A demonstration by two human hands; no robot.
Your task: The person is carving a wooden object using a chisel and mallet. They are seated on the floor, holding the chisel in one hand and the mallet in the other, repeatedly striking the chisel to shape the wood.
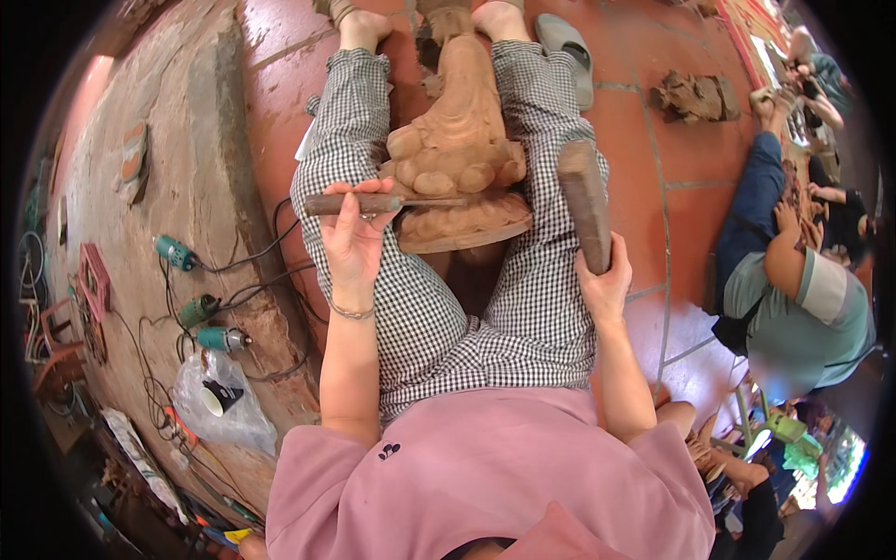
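Observation:
Between my checked trouser legs lies a carved wooden statue [467,103], its round, petal-edged base [467,224] toward me. My left hand [355,233] grips a chisel [350,203] by its wooden handle; the thin metal blade reaches right, across the groove between the statue's rounded lobes and its base. Whether the blade's tip touches the wood I cannot tell. In my right hand [607,280] is a thick wooden mallet [585,201], held by its lower end and raised over my right thigh, apart from the chisel.
Left of me, a thick wooden slab [205,140] bears green power tools [224,338] with black cables and a clear plastic bag [224,401] with a dark cup. A grey slipper [567,56] and a carved wood block [695,97] lie on red tiles. Another person [784,289] sits at the right.

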